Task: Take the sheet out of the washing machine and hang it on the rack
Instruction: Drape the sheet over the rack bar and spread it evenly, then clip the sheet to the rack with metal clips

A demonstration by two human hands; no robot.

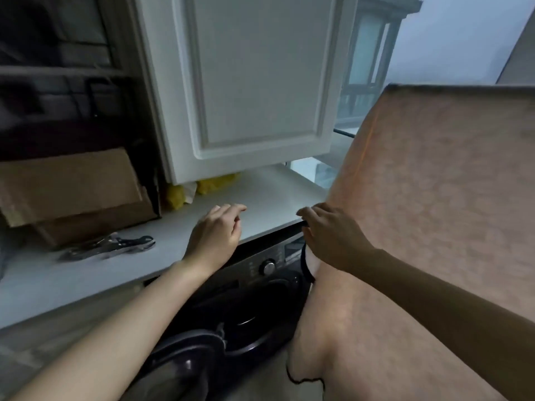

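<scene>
Pink sheet point(434, 198) hangs tall at right, its near edge pinched by the right hand point(330, 235); the left hand point(217, 233), loosely curled and empty, hovers nearby.

I see both forearms point(419, 287) bare to the wrist (left hand point(215, 233) and right hand point(330, 235) bare too), fingers slender.

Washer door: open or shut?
Open. The round door of the washing machine is swung out toward the camera, and the dark drum mouth behind it is uncovered.
</scene>
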